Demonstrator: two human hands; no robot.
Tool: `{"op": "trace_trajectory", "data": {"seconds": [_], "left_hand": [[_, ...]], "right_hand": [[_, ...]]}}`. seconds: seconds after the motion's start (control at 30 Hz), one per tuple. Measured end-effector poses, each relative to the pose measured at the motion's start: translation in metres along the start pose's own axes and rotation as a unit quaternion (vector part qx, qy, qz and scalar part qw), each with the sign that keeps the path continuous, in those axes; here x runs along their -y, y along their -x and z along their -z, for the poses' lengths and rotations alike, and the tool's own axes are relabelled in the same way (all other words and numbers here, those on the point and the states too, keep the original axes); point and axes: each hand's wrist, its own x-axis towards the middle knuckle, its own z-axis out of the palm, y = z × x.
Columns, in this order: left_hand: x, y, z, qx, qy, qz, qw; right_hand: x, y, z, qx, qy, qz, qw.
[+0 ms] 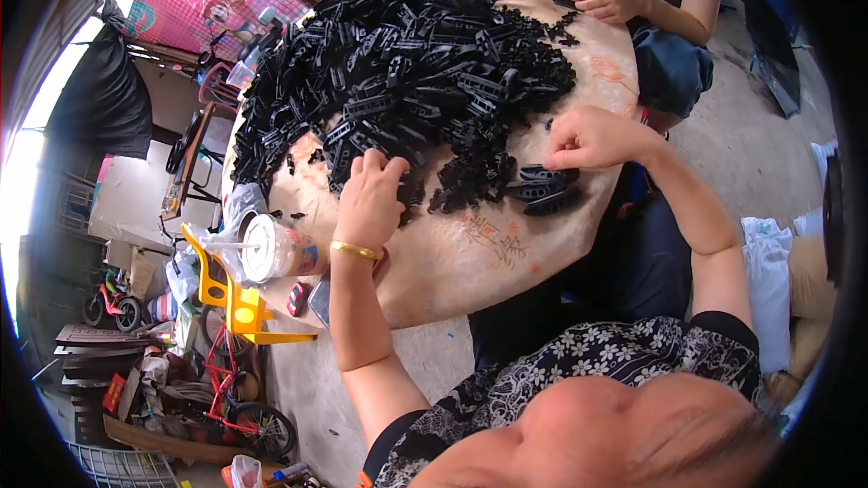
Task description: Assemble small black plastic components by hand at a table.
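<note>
Head view: two bare hands of the wearer work over one round desk (434,282). The left hand (371,197) has its fingers bent and slightly parted, their tips at the near edge of a heap of black parts (398,63); whether they grip a part cannot be told. The right hand (592,138) is half curled, thumb and forefinger drawn together, just above a small cluster of black pieces (545,190); whether anything is pinched there is hidden.

That cluster shows about three pieces, lying side by side near the desk's right edge, apart from the heap. The heap covers much of the desk, with far too many parts to count. Its longer parts are slender, slightly curved and dull black with pale glints, with rows of openings along their sides. Smaller, knobbly black bits gather along its near and right fringes, and a few lie loose left of the left hand.

One gold-coloured bracelet (356,250) circles the left wrist. Beside that forearm stand one lidded cup (269,248) with one straw, one small red object (297,298) and one phone-like slab (319,302), partly covered by the arm. Across the desk, a co-worker's two hands (610,2) meet around some black parts. One yellow chair (242,312) stands left of the desk.
</note>
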Motion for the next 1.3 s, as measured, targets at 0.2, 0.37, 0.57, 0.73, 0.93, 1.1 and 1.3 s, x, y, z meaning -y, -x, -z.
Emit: {"op": "trace_trajectory", "data": {"seconds": [0.2,0.37,0.57,0.73,0.93,1.1,1.3], "left_hand": [[0.004,-0.017,-0.031,-0.080,-0.009,-0.022,0.997],[-0.012,-0.017,-0.039,-0.108,0.008,0.006,0.994],[-0.013,-0.020,-0.032,-0.260,0.101,-0.018,0.960],[-0.026,-0.026,-0.030,-0.191,0.620,0.008,0.761],[-0.042,-0.027,-0.050,-0.029,0.827,0.038,0.560],[-0.053,-0.025,-0.058,0.027,0.828,0.043,0.558],[-0.055,-0.023,-0.062,0.016,0.821,0.023,0.570]], "right_hand": [[0.001,-0.025,-0.025,-0.283,0.153,0.045,0.946],[0.000,-0.043,-0.038,-0.269,0.298,0.007,0.916],[0.009,-0.031,-0.031,-0.300,0.245,-0.047,0.921],[0.016,-0.026,-0.014,-0.289,0.063,-0.005,0.955],[0.021,-0.031,-0.015,-0.351,-0.110,0.003,0.930],[0.033,-0.037,-0.027,-0.346,-0.237,0.085,0.904],[0.055,-0.039,-0.039,-0.375,-0.018,0.219,0.900]]}}
